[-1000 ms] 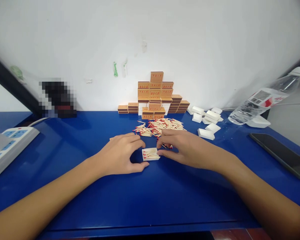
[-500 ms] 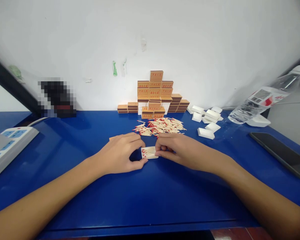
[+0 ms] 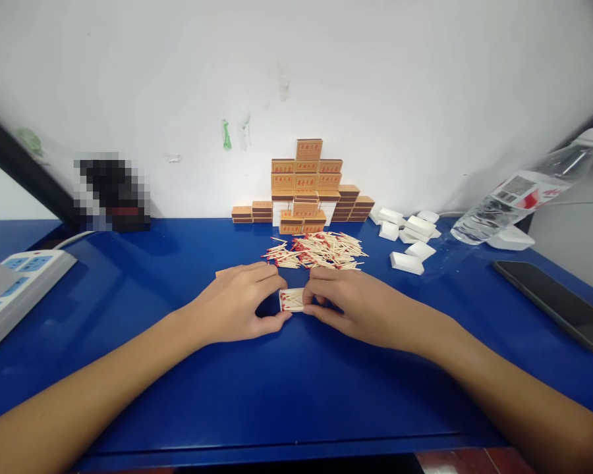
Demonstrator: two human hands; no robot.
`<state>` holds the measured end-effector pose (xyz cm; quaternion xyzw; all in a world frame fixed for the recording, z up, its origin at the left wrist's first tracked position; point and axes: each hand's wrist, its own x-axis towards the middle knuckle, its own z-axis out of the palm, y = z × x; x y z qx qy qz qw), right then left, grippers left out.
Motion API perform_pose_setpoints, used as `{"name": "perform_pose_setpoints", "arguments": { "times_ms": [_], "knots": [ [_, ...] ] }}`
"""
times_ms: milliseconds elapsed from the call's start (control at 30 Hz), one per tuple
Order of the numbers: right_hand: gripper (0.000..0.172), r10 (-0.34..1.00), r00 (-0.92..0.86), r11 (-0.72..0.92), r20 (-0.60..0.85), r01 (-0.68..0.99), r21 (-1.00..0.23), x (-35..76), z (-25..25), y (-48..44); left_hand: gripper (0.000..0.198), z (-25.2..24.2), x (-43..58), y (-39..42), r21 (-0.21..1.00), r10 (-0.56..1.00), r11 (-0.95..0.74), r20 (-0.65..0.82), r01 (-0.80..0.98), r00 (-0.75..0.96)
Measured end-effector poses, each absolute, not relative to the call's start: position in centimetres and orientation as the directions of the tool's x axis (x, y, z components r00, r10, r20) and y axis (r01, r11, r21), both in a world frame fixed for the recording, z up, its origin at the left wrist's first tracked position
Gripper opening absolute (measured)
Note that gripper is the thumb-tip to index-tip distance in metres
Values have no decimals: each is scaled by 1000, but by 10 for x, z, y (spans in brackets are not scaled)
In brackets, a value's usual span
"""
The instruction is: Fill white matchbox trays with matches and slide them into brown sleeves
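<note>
Two grips pinch the small white cardboard match tray [image 3: 291, 299] lying crosswise: left hand [image 3: 237, 303] on its left end, right hand [image 3: 356, 306] on its right.

Match tray [image 3: 290, 299] half hidden under fingers [image 3: 319, 295] (the right ones), dark object [image 3: 111, 194] pixelated

tray [image 3: 291, 299]: between my left hand [image 3: 237, 304] at 9 o'clock and my right hand [image 3: 358, 304] at 3.
loose matches [image 3: 316, 251]: just behind it, 12 o'clock.
matchbox stack [image 3: 306, 187]: behind those.
phone [image 3: 553, 304]: 3 o'clock, well apart.
</note>
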<state>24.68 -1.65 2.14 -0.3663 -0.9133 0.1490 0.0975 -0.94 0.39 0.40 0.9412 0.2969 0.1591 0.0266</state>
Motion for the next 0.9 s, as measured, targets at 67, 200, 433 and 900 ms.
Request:
{"name": "perform_pose_setpoints", "arguments": {
  "times_ms": [67, 200, 433, 900],
  "knots": [
    [18, 695, -716, 690, 71, 635, -349, 247, 20, -16, 24, 4, -9, 4, 138, 564, -824, 287, 549, 774],
    [23, 699, -712, 676, 64, 630, -383, 247, 18, -14, 25, 3, -9, 5, 133, 547, -835, 309, 534, 779],
    [22, 704, -709, 656, 38, 629, -416, 247, 18, -13, 25, 3, -10, 4, 122, 537, -840, 325, 529, 779],
    [19, 708, -698, 680, 107, 634, -367, 242, 13, -17, 24, 3, -10, 4, 117, 534, -842, 330, 527, 779]
  ]
}}
